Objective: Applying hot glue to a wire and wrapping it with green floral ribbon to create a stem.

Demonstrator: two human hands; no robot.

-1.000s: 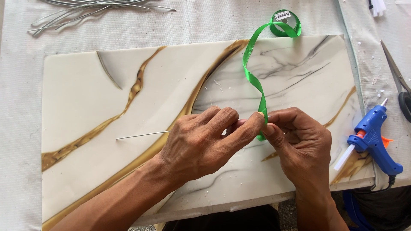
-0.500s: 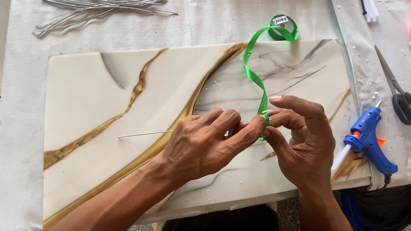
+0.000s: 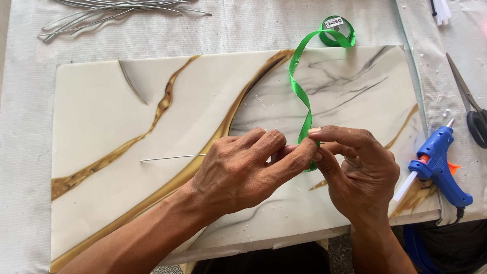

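Note:
My left hand (image 3: 243, 170) and my right hand (image 3: 357, 170) meet over a white marble-patterned board (image 3: 127, 111). Both pinch the near end of a green ribbon (image 3: 300, 91) around a thin metal wire (image 3: 172, 158). The wire sticks out to the left of my left hand, lying just above the board. From my fingertips the ribbon curls away to its spool (image 3: 337, 33) beyond the board's far edge. The wire's right end is hidden between my fingers.
A blue glue gun (image 3: 439, 165) lies at the board's right edge. Scissors (image 3: 469, 104) rest further right on the cloth. A bundle of several metal wires (image 3: 116, 12) lies at the far left. White cloth covers the table.
My right hand has shifted from under the ribbon end to over it, fingers now arched on top. The left hand keeps its pinch; the wire stays in place.

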